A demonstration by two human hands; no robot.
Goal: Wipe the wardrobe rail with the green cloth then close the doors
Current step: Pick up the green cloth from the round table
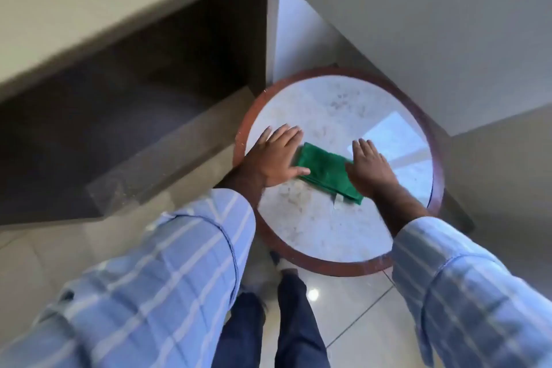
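A folded green cloth (pixel 324 169) lies on a round marble-topped table (pixel 334 236) with a reddish wooden rim. My left hand (pixel 276 157) rests flat on the table at the cloth's left end, fingers spread, thumb touching the cloth's near edge. My right hand (pixel 372 166) lies flat over the cloth's right end, fingers extended. Neither hand grips the cloth. The wardrobe rail and its doors are out of view.
A dark recessed opening (pixel 134 116) with a stone ledge (pixel 167 170) lies left of the table. Pale walls (pixel 418 24) rise behind and to the right. Glossy floor tiles (pixel 352 317) and my legs in dark trousers (pixel 286 323) show below.
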